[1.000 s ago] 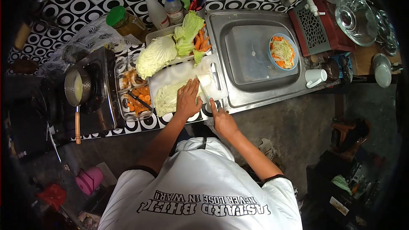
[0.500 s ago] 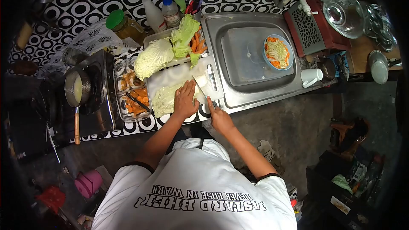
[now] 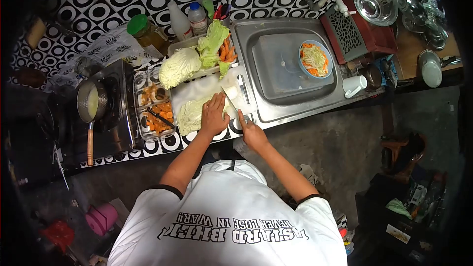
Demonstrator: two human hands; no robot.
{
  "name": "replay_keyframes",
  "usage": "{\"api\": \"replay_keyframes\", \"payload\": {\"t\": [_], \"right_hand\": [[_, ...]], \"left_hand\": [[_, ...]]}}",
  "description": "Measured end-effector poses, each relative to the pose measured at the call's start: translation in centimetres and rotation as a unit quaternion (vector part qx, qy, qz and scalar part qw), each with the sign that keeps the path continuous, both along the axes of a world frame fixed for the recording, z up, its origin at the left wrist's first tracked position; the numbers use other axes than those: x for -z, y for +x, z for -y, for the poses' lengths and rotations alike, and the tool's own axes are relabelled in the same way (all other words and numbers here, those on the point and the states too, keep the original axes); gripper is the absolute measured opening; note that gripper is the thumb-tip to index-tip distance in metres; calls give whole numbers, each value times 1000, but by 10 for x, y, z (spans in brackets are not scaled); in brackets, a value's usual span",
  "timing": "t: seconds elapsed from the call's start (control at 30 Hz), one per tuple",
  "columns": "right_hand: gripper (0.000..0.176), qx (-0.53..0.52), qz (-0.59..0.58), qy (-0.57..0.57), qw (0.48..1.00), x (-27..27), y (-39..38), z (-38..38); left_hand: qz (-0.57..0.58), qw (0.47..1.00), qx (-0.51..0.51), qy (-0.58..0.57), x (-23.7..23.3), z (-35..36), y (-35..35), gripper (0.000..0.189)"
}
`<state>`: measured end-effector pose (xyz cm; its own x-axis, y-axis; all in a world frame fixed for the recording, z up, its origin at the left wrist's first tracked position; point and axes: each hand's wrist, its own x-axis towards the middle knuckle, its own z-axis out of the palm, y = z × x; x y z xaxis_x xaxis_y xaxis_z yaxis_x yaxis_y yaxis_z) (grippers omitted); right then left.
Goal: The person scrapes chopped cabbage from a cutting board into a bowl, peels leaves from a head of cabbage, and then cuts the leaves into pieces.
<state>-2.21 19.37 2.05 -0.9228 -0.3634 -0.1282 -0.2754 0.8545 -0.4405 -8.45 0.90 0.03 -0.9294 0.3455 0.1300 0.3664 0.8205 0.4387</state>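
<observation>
My right hand [image 3: 254, 134] is closed round the handle of a kitchen knife [image 3: 230, 100], whose blade points up and left across the white cutting board [image 3: 189, 90]. My left hand [image 3: 214, 116] presses down on pale cabbage leaves [image 3: 191, 115], holding them against the board just left of the blade. A white cut piece, probably cabbage stem [image 3: 230, 92], lies right of the blade. Behind the board, a tray holds a large piece of cabbage [image 3: 179, 68], loose green leaves [image 3: 215, 44] and carrots [image 3: 228, 51].
Left of the board sit containers with carrot pieces [image 3: 158, 118] and a dark-handled tool. Farther left, a saucepan [image 3: 92, 99] stands on the stove [image 3: 116, 113]. On the right, a bowl of shredded vegetables [image 3: 315, 59] rests in the sink area [image 3: 273, 106], near a white mug [image 3: 354, 86].
The camera view has shifted slightly. Both hands and the knife stay in nearly the same place over the cabbage leaves.
</observation>
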Motion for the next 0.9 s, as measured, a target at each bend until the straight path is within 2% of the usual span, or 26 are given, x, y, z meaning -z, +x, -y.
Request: {"api": "replay_keyframes", "payload": {"t": [0.1,0.27,0.4,0.67,0.9], "right_hand": [[90,5,55,37,998,-13,-9,7],[86,18,35,36,999,9,-19,17],[82,5,33,39,999,2,-43,25],[79,62,50,-34,996,-10,-18,11],[73,70,20,-56,996,-8,-27,9]], "left_hand": [[-6,1000,-2,5,1,0,0,69],[-8,1000,-4,8,4,0,3,67],[-15,1000,-2,12,0,0,0,67],[-10,1000,4,11,0,5,3,67],[-19,999,20,33,2,10,3,64]]}}
